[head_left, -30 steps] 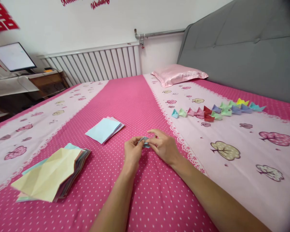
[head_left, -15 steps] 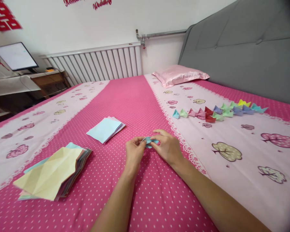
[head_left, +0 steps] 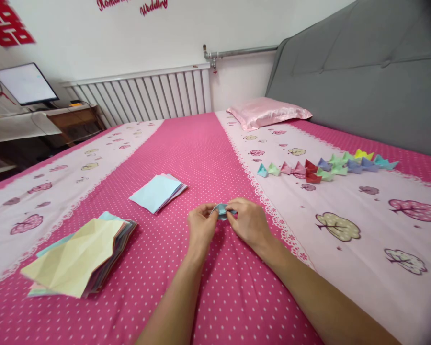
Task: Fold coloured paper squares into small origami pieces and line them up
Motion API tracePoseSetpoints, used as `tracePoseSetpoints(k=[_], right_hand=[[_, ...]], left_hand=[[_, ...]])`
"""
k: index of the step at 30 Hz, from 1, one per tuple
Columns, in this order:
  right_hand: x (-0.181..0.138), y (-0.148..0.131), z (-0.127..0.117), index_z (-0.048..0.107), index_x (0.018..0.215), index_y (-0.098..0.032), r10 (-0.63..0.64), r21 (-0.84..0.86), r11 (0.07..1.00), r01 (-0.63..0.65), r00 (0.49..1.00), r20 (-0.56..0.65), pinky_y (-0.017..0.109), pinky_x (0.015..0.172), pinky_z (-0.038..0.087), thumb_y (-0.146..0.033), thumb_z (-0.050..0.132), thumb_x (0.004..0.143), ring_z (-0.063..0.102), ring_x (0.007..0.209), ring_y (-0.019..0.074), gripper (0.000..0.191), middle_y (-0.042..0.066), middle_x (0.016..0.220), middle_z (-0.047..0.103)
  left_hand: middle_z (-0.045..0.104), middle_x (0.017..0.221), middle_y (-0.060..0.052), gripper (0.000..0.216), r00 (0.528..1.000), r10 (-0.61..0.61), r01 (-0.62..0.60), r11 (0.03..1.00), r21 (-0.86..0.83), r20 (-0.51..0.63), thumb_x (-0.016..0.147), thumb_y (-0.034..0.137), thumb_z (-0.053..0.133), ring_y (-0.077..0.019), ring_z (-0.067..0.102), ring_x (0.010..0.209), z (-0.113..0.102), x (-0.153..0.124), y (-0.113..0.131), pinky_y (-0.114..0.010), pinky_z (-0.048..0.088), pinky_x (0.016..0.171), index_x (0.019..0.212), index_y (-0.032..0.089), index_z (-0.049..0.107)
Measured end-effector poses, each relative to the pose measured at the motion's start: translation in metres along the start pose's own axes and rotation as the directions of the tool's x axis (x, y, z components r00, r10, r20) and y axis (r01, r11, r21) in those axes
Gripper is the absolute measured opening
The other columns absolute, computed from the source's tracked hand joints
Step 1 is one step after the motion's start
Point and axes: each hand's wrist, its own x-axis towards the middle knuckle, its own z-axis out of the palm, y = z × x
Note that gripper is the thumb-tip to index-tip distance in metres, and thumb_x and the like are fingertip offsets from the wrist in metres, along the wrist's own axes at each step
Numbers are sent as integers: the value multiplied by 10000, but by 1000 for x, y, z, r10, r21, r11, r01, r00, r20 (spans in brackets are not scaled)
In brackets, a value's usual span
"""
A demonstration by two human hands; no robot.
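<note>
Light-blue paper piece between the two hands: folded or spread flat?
Folded. The small light-blue paper piece is pinched compact between left hand and right hand, far smaller than the flat square sheets nearby; its exact shape is hidden.

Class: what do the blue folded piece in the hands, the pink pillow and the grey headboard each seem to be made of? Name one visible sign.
The blue folded piece, pinched by left hand and right hand: thin matte paper, holding creases. The pink pillow: probably satin, glossy highlights on soft folds. The grey headboard: likely padded matte fabric, with stitched seams.
</note>
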Motion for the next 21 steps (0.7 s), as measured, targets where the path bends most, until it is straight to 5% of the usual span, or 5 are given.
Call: tracePoseSetpoints(k=[10,21], right_hand=[[-2,-3,-5,690,837,-244,-10,-67,998,12,999,31,233,630,440,-229,528,808,622,803,150,165,9,930,677],[-6,-6,2,692,863,-238,28,-131,991,-34,999,-44,271,694,473,-230,502,805,619,885,176,198,10,1070,652]], left_hand=[[647,617,-51,74,998,-46,53,987,-151,49,638,138,611,-102,564,524,1,-2,3,-197,434,515,685,109,658],[629,659,-33,105,911,-352,413,782,-467,215,727,128,524,-89,577,564,11,-4,0,-198,488,584,668,118,609]])
